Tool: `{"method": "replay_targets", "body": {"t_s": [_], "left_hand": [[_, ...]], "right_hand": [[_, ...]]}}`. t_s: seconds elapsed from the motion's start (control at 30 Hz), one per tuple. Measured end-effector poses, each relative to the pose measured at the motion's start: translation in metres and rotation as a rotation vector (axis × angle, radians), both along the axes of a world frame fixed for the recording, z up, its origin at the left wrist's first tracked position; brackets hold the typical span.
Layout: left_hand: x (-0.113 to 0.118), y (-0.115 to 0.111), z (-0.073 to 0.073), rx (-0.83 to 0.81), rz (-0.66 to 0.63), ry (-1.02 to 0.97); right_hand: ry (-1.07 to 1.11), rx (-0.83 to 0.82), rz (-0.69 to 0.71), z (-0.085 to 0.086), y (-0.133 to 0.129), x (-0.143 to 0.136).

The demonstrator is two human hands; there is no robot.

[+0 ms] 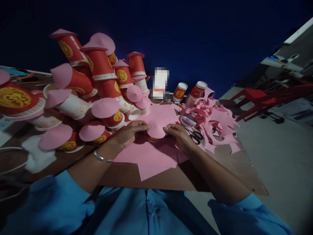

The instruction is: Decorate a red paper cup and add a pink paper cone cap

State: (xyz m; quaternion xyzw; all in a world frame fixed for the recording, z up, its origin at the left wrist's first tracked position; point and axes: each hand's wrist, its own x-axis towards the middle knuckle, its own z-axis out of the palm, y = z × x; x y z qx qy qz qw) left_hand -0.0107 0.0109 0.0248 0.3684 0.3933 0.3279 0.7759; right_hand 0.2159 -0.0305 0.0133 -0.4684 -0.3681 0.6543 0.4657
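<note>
A pink paper cone [156,129] sits over a red paper cup [153,139], most of which it hides. My left hand [133,132] pinches the cone's left edge between thumb and fingers. At the opposite edge, my right hand [178,134] pinches it the same way. Pink paper sheets [156,155] lie spread beneath the cup. Black-handled scissors [196,135] rest just beyond my right hand, beside a roll of clear tape [187,120] and a small white tube [189,121].
Many cone-topped cups [105,112] are piled up at the left. Pink paper offcuts [217,120] heap at the right, with stacked cups [197,93] behind. A blurred-out upright object [160,83] stands at the back. A red chair [259,98] is on the floor, right of the table [234,173].
</note>
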Motion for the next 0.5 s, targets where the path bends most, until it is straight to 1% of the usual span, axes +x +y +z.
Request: {"method": "replay_targets", "body": {"t_s": [0.13, 0.2, 0.27, 0.3, 0.37, 0.43, 0.5], "left_hand": [[-0.002, 0.0, -0.003, 0.02, -0.011, -0.006], [-0.003, 0.001, -0.005, 0.043, -0.004, -0.008], [-0.003, 0.001, -0.005, 0.085, 0.035, 0.004], [-0.002, 0.002, -0.005, 0.116, 0.062, 0.023], [-0.001, 0.001, -0.003, 0.215, 0.138, 0.081], [0.001, 0.0, -0.001, 0.368, 0.226, 0.153], [0.002, -0.003, 0.0, 0.575, 0.296, 0.229]], "right_hand": [[-0.026, 0.017, 0.019, -0.001, 0.0, 0.002], [-0.077, 0.039, 0.026, -0.003, 0.001, 0.003], [-0.161, 0.07, 0.004, -0.004, 0.002, 0.005], [-0.21, 0.103, -0.034, -0.004, 0.003, 0.006], [-0.331, 0.235, -0.159, -0.003, 0.002, 0.008], [-0.476, 0.437, -0.276, 0.0, 0.0, 0.01], [-0.63, 0.657, -0.304, 0.003, -0.003, 0.011]]}}
